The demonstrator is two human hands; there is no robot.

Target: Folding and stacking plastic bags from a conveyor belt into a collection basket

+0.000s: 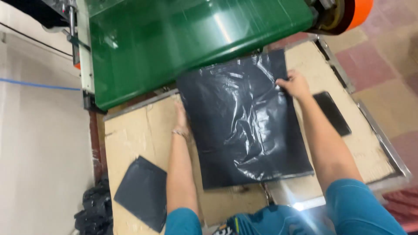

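Note:
A large black plastic bag lies flat on a cardboard-covered table, its far end reaching under the green conveyor belt. My left hand rests flat against the bag's left edge, fingers stretched out, a thin bracelet on the wrist. My right hand grips the bag's right edge near its far corner, fingers curled onto the plastic.
A smaller folded black bag lies at the table's near left. A dark flat rectangle sits on the cardboard to the right. A metal frame rims the table. Crumpled black plastic is piled on the floor at left. An orange roller sits at top right.

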